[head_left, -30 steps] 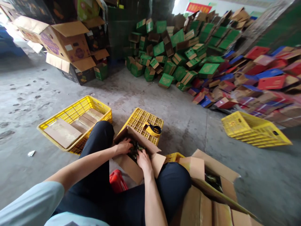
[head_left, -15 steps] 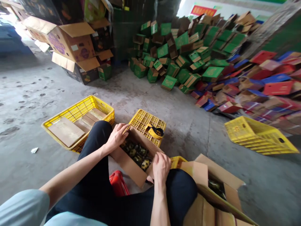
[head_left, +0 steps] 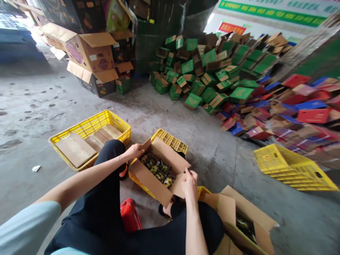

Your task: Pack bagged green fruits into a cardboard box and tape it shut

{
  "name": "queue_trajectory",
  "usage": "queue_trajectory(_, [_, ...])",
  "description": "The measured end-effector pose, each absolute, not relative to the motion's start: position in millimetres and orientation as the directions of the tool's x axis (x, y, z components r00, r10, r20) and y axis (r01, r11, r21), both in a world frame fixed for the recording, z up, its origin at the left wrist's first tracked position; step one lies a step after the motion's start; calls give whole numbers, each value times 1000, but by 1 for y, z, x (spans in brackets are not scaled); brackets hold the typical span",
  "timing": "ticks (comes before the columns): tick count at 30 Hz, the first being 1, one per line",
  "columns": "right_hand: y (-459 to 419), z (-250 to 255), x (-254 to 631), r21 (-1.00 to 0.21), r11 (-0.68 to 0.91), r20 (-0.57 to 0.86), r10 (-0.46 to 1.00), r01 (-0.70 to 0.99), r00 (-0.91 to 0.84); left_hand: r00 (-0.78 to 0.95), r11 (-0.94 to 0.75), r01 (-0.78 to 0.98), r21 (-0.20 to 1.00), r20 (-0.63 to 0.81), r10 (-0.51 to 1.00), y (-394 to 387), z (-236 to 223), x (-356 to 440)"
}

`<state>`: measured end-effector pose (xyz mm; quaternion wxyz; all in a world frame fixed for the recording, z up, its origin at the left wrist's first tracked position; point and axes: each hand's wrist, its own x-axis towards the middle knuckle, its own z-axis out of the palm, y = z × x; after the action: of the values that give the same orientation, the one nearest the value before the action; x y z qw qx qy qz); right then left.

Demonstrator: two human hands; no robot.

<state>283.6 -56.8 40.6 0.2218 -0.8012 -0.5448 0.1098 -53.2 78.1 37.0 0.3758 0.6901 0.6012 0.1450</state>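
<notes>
An open cardboard box (head_left: 170, 153) rests on an upturned yellow crate (head_left: 143, 186) between my knees. Inside lie several dark, yellow-green pieces (head_left: 156, 170) in shiny clear wrapping. My left hand (head_left: 135, 151) is closed on the short flap at the box's left end. At the opposite end my right hand (head_left: 190, 182) grips the short right flap, thumb and finger near the far corner. Both long flaps stand spread outward. Behind the box, most of a tape dispenser (head_left: 182, 154) is hidden; only a black part shows.
To the left, a yellow basket (head_left: 60, 156) holds closed cartons. Another open carton (head_left: 261, 212) stands by my right knee. A red object (head_left: 130, 214) lies between my legs. Farther off are a yellow crate (head_left: 287, 166), piled green boxes (head_left: 209, 95) and red-blue boxes (head_left: 313, 116).
The box has shifted away from me over the crate, covering most of the tape dispenser. Its short end flaps are now held outward in my hands. The view has tilted up slightly.
</notes>
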Motion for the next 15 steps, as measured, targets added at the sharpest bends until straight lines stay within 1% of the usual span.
queue_trajectory(4, [-37,46,285,-487,-320,0,930,812,366,245,5,711,703,-255,935,83,30,-41])
queue_trajectory(11, [-55,38,284,-510,-511,-124,840,692,529,273,-24,612,791,-182,945,65,12,-42])
queue_trajectory(13, [-63,39,282,-507,-543,-139,818,669,558,273,-26,609,793,-179,945,64,10,-45])
queue_trajectory(15, [-73,43,280,-492,-522,-123,834,697,538,273,-32,619,785,-177,946,64,11,-48])
